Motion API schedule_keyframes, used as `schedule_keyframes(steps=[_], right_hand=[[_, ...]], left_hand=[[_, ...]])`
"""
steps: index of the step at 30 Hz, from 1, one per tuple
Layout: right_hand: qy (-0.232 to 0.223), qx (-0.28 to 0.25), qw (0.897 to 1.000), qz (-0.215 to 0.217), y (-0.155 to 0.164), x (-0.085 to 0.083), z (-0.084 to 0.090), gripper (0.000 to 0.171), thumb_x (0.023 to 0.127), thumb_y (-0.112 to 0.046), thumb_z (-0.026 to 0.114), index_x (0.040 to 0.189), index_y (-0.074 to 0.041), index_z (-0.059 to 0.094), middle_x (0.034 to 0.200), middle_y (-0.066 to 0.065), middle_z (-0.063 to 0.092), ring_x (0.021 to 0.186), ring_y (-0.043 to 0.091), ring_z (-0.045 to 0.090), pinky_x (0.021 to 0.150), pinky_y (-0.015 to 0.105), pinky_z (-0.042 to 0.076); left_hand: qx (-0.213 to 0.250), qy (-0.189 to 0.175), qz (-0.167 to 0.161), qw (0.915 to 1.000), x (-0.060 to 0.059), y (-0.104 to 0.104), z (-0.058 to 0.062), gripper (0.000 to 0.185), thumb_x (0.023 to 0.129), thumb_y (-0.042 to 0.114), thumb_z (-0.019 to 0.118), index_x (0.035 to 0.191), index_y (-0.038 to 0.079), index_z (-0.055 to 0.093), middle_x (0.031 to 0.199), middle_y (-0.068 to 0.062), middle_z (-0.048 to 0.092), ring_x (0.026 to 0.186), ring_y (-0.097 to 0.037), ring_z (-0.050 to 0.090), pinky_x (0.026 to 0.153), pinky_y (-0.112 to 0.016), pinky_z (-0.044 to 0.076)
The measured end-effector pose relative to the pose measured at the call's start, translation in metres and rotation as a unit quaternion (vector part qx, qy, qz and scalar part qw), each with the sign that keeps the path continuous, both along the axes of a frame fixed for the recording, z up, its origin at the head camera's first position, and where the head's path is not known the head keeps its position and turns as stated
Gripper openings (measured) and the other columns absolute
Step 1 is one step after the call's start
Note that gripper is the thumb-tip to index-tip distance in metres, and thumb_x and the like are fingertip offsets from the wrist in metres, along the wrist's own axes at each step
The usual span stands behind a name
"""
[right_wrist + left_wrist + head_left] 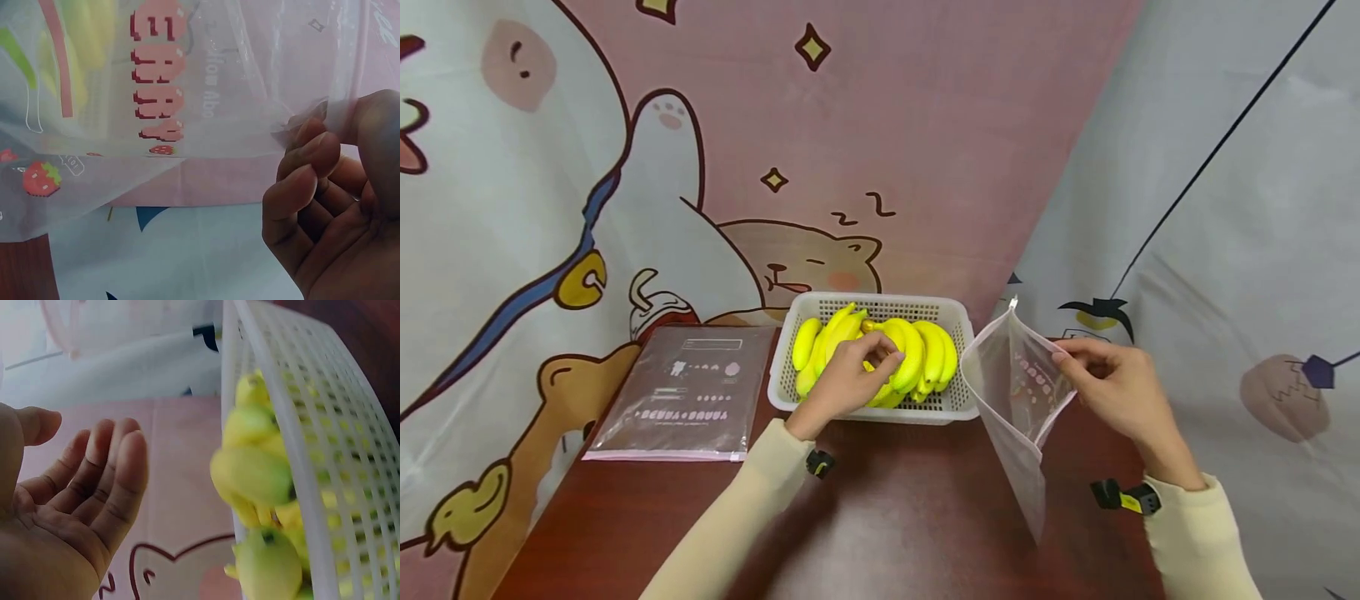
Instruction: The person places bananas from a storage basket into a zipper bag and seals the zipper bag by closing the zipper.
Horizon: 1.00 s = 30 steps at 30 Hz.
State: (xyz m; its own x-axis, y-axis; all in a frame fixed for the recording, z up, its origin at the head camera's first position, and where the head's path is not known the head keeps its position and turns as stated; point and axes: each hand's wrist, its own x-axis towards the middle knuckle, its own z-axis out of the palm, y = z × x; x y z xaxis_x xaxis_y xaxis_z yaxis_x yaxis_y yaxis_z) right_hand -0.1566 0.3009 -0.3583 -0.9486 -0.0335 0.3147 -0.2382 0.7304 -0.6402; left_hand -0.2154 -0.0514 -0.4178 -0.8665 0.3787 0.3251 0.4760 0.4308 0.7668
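My right hand (1112,387) pinches the top edge of a clear zip bag (1011,408) with pink print, which hangs with its mouth spread. In the right wrist view, thumb and fingers (297,187) close on the bag's corner. Over the white basket (778,379) hovers my left hand (853,375), fingers loosely bent and nothing between them. The left wrist view shows that hand (81,487) above the basket's rim, apart from the fruit. Several yellow bananas (934,350) fill the basket, partly hidden by the left hand.
A second printed zip bag (688,392) lies flat on the dark red table (880,517), left of the basket. Behind the table hangs a cloth (925,150) with cartoon animals.
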Motion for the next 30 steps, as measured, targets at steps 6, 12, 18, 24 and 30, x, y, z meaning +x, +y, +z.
schedule_keyframes(steps=[6,12,18,24,30], right_hand=[[0.009,0.004,1.000,-0.001,-0.001,0.001,-0.002,0.020,0.097,-0.029,0.072,0.113,-0.019,0.078,0.066,-0.004,0.062,0.049,0.010,0.051,0.042,0.027,0.037],[0.005,0.007,1.000,-0.001,0.000,0.000,-0.004,0.021,0.097,-0.031,0.072,0.115,-0.021,0.078,0.064,-0.005,0.062,0.049,0.009,0.051,0.043,0.027,0.038],[0.001,0.015,1.000,-0.003,0.000,-0.002,-0.004,0.021,0.097,-0.034,0.072,0.114,-0.022,0.078,0.064,-0.005,0.061,0.050,0.010,0.051,0.044,0.027,0.038],[0.003,0.021,1.000,0.000,0.000,-0.003,-0.005,0.022,0.097,-0.033,0.072,0.114,-0.021,0.078,0.066,-0.004,0.061,0.051,0.010,0.050,0.044,0.027,0.037],[-0.004,0.025,1.000,0.004,0.001,-0.004,-0.004,0.024,0.098,-0.034,0.070,0.116,-0.020,0.077,0.067,-0.002,0.062,0.052,0.011,0.050,0.044,0.027,0.038]], left_hand=[[-0.024,-0.007,0.036,0.9990,-0.009,-0.024,-0.005,0.018,0.103,0.027,0.063,0.109,0.011,0.069,0.104,-0.003,0.074,0.092,-0.017,0.069,0.082,-0.034,0.057],[-0.058,-0.016,0.054,0.9967,-0.024,-0.044,-0.010,0.031,0.103,0.028,0.062,0.122,0.003,0.067,0.116,-0.011,0.073,0.106,-0.027,0.070,0.090,-0.042,0.059],[-0.110,-0.046,0.060,0.9910,-0.042,-0.056,-0.015,0.047,0.103,0.031,0.061,0.140,0.001,0.057,0.138,-0.021,0.063,0.127,-0.038,0.061,0.102,-0.052,0.054],[-0.158,-0.082,0.053,0.9826,-0.058,-0.060,-0.014,0.059,0.103,0.034,0.060,0.151,0.002,0.046,0.146,-0.024,0.055,0.132,-0.041,0.057,0.106,-0.055,0.050],[-0.171,-0.112,0.037,0.9783,-0.072,-0.060,-0.012,0.061,0.104,0.034,0.060,0.154,0.006,0.042,0.149,-0.024,0.052,0.134,-0.040,0.056,0.106,-0.055,0.050]])
